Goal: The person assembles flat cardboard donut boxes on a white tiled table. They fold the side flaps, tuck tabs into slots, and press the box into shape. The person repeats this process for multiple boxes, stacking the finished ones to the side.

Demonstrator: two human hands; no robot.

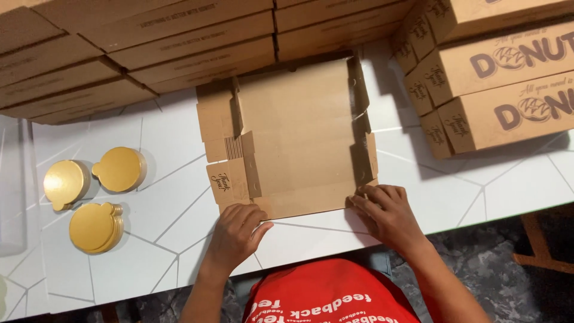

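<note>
Pressing flat cardboard box [299, 137] | hands: left hand [236, 230], right hand [385, 212] at near edge

White table [149, 197] with thin grey angular veining, lit from above with sharp shadows falling toward its near edge; dark mottled grey floor [478, 263] beyond that edge; a wooden furniture leg [535, 245] stands at lower right.

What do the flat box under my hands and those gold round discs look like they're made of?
Flat box: brown corrugated cardboard, matte; fluting shows at a cut flap edge. Gold discs: probably thin card with metallic foil facing, given their soft sheen and stacked thin edges. Table: glossy white, marble-look veins.
</note>
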